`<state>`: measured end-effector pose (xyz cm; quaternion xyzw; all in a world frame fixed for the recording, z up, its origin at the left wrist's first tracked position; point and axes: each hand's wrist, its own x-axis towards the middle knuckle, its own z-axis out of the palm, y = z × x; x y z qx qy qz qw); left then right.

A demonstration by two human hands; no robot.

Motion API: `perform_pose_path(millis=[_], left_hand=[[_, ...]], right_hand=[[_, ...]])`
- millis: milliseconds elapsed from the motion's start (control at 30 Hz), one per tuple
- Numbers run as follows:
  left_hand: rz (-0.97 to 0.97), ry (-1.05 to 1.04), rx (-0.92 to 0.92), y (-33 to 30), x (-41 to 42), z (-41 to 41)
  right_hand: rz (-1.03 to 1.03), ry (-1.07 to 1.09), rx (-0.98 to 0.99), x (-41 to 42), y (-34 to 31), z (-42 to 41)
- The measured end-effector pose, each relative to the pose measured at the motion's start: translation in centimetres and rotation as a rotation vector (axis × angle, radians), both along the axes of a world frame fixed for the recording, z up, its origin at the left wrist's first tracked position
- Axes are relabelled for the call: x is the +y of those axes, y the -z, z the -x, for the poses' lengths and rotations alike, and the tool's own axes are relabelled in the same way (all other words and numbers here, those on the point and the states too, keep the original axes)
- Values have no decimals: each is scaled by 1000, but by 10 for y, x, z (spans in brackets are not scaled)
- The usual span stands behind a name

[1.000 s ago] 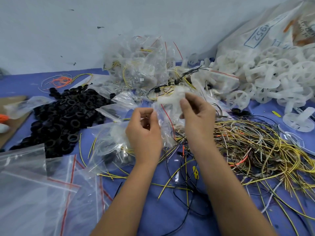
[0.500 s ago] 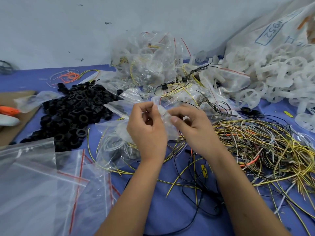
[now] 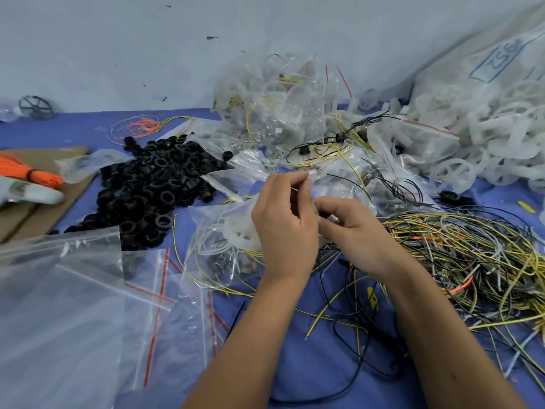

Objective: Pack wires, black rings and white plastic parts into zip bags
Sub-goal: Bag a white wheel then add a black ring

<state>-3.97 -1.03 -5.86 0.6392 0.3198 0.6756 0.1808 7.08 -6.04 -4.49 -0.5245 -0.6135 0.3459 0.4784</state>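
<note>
Sealing looks to be my step: left hand (image 3: 284, 228) and right hand (image 3: 352, 231) pinch the filled zip bag (image 3: 224, 240) top, next pressing along its strip.

Rings (image 3: 147, 187) left, wires (image 3: 472, 255) right — filled bags (image 3: 283, 113) behind, empty zip bags (image 3: 73, 305) front-left

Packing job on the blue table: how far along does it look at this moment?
Done: a heap of filled bags sits at the back. In hand: the left hand and right hand pinch the mouth of a bag already holding wires and a white part, apparently closing it. Left: a big pile of black rings, a wire tangle, white parts and empty bags.
</note>
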Motion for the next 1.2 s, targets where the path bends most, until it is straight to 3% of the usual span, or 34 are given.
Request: perform_pose_path(millis=[233, 467, 567, 833, 1033, 1200], left_hand=[[94, -41, -102, -5, 6, 6], [207, -78, -224, -5, 11, 10], [160, -59, -178, -5, 10, 10], [-70, 14, 81, -4, -4, 1], [-87, -26, 97, -2, -6, -1], [-47, -23, 43, -1, -3, 1]], right_hand=[[22, 53, 74, 0, 2, 2], [18, 147, 348, 2, 7, -3], [60, 230, 423, 4, 10, -6], [1, 403, 384, 8, 12, 3], [80, 237, 714, 6, 4, 4], [196, 330, 516, 7, 9, 9]])
